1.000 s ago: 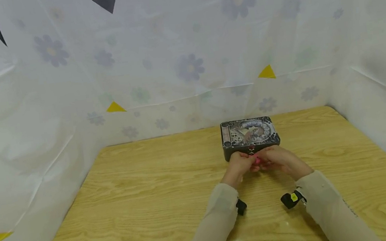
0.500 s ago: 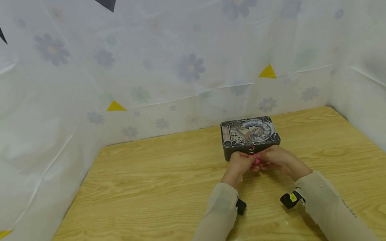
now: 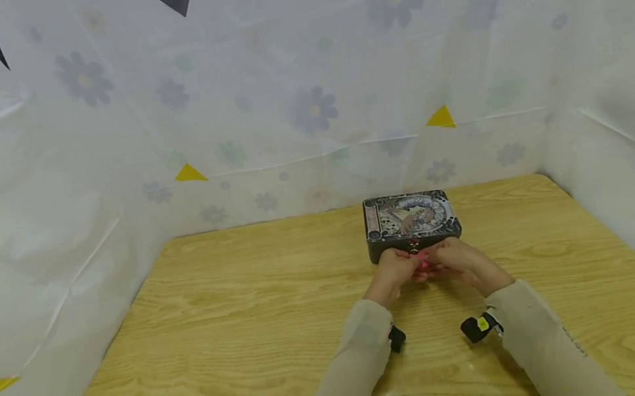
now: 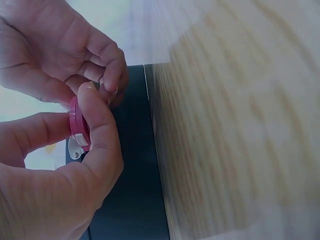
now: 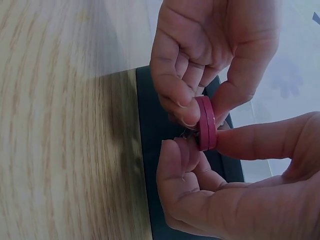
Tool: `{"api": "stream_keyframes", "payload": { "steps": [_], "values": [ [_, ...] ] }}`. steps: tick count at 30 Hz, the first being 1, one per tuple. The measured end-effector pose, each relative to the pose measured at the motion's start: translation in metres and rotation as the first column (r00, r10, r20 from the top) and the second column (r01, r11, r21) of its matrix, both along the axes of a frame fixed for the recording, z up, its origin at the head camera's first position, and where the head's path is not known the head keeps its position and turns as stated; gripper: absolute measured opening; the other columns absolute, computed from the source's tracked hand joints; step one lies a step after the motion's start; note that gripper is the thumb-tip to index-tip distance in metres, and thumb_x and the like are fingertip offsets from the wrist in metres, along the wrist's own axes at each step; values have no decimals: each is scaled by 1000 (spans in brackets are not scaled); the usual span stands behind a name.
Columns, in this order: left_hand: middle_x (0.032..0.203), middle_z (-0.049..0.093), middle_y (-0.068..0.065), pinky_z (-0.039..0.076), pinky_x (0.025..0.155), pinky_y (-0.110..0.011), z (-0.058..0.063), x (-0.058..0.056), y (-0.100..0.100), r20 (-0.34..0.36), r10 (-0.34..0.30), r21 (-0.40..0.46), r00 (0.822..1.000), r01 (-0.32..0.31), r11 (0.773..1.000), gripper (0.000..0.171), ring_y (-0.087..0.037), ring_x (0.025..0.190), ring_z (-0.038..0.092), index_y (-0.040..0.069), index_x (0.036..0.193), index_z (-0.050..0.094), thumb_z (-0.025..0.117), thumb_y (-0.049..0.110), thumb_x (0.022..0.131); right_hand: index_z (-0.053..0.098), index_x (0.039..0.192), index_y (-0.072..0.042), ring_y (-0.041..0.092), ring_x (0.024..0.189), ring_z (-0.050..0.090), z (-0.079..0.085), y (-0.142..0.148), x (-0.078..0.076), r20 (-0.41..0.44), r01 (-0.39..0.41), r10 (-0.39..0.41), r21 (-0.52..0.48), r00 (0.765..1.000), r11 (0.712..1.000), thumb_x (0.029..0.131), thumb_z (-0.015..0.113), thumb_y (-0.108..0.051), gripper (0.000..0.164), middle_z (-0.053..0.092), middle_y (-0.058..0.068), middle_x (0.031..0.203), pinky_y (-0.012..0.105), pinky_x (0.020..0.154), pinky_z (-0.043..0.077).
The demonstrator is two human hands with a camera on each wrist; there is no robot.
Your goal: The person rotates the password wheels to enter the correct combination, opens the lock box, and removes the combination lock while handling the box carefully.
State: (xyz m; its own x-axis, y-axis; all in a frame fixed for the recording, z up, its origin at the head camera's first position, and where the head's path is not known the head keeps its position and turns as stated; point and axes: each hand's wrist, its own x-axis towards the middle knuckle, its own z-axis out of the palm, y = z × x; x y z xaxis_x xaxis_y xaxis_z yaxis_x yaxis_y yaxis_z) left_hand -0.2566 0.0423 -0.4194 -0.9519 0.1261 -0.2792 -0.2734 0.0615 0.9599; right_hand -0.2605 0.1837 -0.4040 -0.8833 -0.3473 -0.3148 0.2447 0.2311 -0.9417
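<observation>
A small pink padlock (image 3: 423,260) (image 4: 79,125) (image 5: 207,125) is at the front of a dark decorated tin box (image 3: 412,218) (image 4: 135,190), just below its clasp. My left hand (image 3: 393,272) pinches it between thumb and index finger. From the other side, my right hand (image 3: 461,261) (image 5: 250,195) also pinches the padlock, with its thumb on one face and curled fingers behind. A silver metal tab (image 4: 75,148) shows beside the padlock in the left wrist view. The box lid is down. Fingers hide most of the padlock in the head view.
The wood-grain table (image 3: 239,333) spreads left and in front of the box. White flowered sheeting (image 3: 258,99) rises behind the table and along both sides. Black wrist cameras (image 3: 476,329) hang inward from both sleeves.
</observation>
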Motion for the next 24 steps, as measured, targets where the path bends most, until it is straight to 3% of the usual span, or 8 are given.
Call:
{"api": "stream_keyframes", "payload": {
  "steps": [7,13,24],
  "values": [
    [77,65,-14,59,69,-32,1,0,1,2,3,8,1000,-3,1000,9,-19,62,68,-6,86,59,60,-1,93,56,115,17,8,73,62,0,1,0,-11,3,-3,-2,1000,1000,98,44,-4,30,65,-2,80,26,72,54],
    [75,66,-14,59,69,-32,1,0,0,2,8,11,1000,-8,1000,9,-14,58,65,-4,85,58,60,0,93,45,124,23,8,74,61,-2,2,0,-31,-30,31,4,999,1000,101,38,-5,37,63,0,83,26,72,54],
    [80,67,-19,59,69,-33,-1,-1,2,9,14,4,1000,-14,1000,6,-26,70,71,-6,93,57,61,-2,92,39,127,26,7,76,63,1,1,2,-30,-6,6,-8,1000,1000,97,40,1,39,65,0,84,25,73,55]
  ]
}}
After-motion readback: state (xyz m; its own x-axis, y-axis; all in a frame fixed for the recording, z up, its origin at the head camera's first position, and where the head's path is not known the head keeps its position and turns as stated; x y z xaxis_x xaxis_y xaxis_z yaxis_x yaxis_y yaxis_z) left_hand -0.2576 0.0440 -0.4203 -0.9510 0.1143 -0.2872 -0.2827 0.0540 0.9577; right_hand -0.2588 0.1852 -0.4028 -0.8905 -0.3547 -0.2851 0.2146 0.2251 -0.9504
